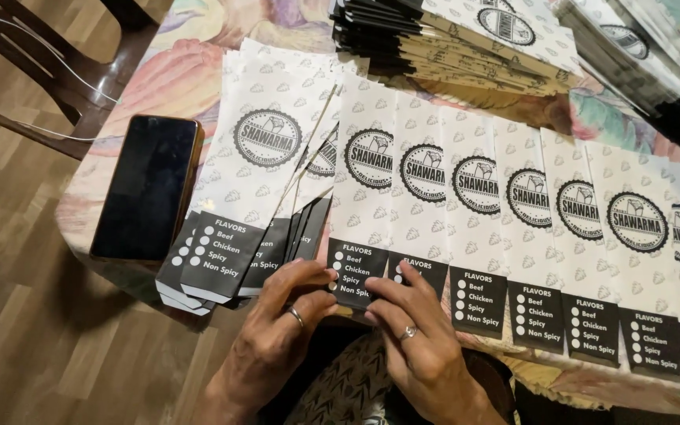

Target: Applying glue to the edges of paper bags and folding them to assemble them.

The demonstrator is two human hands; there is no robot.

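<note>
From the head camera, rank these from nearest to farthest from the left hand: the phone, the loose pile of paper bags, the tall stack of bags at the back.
1. Loose pile of paper bags: just above the left hand, slightly to its left.
2. Phone: farther left, lying flat near the table edge.
3. Tall stack of bags: far side of the table, up and to the right.

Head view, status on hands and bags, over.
Left hand and right hand both pinching black end of leftmost fanned bag. Bag row overlapped rightward. Loose pile and phone at left.
</note>
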